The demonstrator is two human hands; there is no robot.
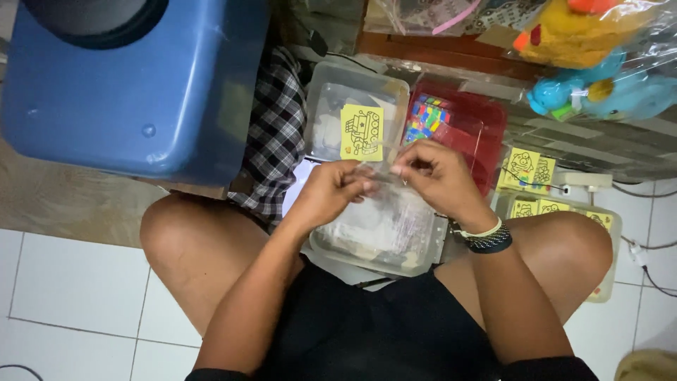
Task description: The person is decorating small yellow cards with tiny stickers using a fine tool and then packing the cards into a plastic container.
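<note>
Both of my hands hold a small clear plastic sleeve with a yellow picture card sticking up out of it. My left hand pinches the sleeve's lower left edge. My right hand pinches its right edge, fingers curled, with a band and a dark bracelet on the wrist. Beneath my hands a clear lidded plastic box of clear sleeves rests on my lap between my bare knees.
A clear tub and a red tub of small colourful pieces stand ahead. More yellow cards lie right, over another clear box. A blue plastic stool, checked cloth and bagged toys surround them.
</note>
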